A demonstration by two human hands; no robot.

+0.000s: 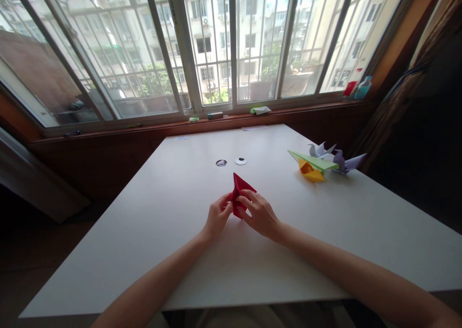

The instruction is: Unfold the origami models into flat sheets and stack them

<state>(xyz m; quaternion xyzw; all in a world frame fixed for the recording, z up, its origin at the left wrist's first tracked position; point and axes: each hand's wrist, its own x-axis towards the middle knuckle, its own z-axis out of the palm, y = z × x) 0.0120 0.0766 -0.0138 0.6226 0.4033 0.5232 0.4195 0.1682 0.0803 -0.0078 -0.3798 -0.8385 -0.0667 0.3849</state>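
Between my two hands is a folded piece of red paper (244, 183), held just above the white table with a pointed corner facing away from me. The fingers of my left hand (218, 216) pinch its left edge. My right hand (260, 213) grips it from the right, thumb low and fingers across the front face. Some of the paper's lower folds are hidden behind my fingers. Beyond the paper lie two small round pieces, a dark patterned disc (221, 163) and a white disc with a black spot (240, 161).
On the right of the white table (144, 251) sit a yellow paper boat (310, 171), a green paper plane (317, 161) and white and purple folded paper birds (348, 163). Small packets (260, 110) and bottles (363, 87) line the windowsill. A curtain hangs at right.
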